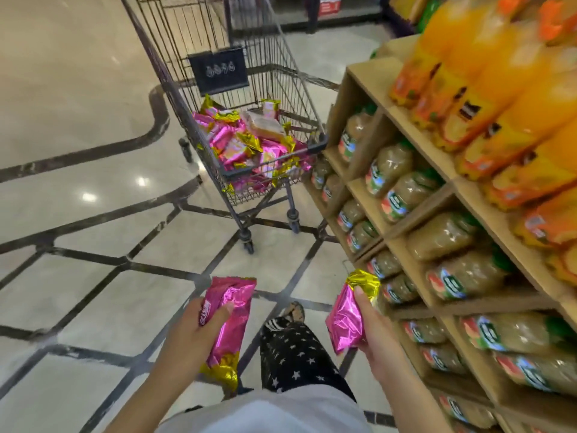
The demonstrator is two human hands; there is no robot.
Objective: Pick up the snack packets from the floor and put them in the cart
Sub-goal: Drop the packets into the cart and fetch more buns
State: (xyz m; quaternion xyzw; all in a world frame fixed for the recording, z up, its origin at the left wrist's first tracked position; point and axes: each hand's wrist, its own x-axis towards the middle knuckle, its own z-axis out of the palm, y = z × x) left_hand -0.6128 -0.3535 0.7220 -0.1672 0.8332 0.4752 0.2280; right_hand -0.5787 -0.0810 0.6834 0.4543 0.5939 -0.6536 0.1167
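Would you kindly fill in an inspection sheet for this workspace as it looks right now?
Surface: glossy tiled floor; no packets seen lying on it.
Job's things: cart stands ahead, holding a pile of pink and gold packets; two more are in hand.
Clutter: nothing seen.
Grips: left grip holds the left packet; right grip holds the right packet.
Cables: nothing seen.
Surroundings: wooden shelf on the right, close beside the cart, stocked with brownish bottles and orange bottles.
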